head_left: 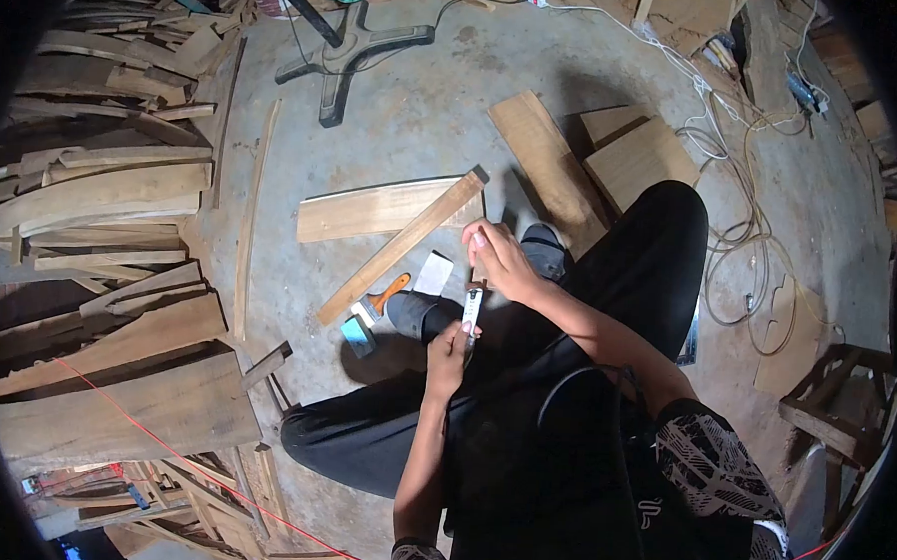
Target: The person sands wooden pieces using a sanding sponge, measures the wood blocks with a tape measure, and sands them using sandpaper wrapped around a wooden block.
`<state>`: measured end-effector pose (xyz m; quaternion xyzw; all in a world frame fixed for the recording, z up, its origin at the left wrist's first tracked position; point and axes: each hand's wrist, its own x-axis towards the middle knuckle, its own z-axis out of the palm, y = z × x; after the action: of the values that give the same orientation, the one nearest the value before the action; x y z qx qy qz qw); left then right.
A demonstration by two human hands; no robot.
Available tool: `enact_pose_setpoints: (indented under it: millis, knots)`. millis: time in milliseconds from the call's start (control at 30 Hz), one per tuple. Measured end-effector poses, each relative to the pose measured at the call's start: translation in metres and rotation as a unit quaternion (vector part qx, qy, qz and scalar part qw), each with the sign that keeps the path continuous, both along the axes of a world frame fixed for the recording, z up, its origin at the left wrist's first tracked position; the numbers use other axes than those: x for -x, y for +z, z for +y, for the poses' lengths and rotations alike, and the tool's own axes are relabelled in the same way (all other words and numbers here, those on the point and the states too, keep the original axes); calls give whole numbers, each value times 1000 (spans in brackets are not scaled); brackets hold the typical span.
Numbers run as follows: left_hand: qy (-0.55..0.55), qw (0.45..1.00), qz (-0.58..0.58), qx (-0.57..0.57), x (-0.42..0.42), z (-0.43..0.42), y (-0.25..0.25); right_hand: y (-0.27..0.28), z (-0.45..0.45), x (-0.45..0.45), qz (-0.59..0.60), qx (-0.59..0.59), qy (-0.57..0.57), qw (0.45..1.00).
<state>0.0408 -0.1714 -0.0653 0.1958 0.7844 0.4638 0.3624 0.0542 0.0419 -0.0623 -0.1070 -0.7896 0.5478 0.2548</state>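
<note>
My left hand is closed around the lower end of a slim white tube with dark print, held upright above the floor between my legs. Just above the tube's top end, my right hand has its fingers curled together. Whatever is in those fingers is hidden. Close by on the floor are a paintbrush with an orange handle, a small teal block or box and a white flat piece. A narrow wooden strip lies slantwise across a wider pale board.
Planks and a square wooden panel lie ahead to the right. Stacked timber fills the left side. A black cross-shaped stand base stands at the back. Loose cables and a hose coil at right, near a wooden stool.
</note>
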Motion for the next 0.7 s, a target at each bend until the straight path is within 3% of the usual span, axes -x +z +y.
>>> enact_pose_setpoints:
  millis: [267,333,433,500,600,633,700]
  knots:
    - [3,988,152,17,7,7,-9,1,2,2,14,10,5,1000]
    - [-1,988,153,5,10,9,-15,15,3,-1,-51,42,63,996]
    - [-8,987,157,-6,14,12,-18,17,7,-2,-31,-10,83,996]
    - [-4,973,230,-22,16,15,-17,15,10,-2,-15,-12,102,995]
    - [23,948,318,3,21,13,-9,15,10,-7,-50,87,112,989]
    - [-1,936,346,63,22,11,-3,18,10,-9,-78,111,124,983]
    - [-12,924,363,121,21,10,7,22,9,-8,-69,96,119,986]
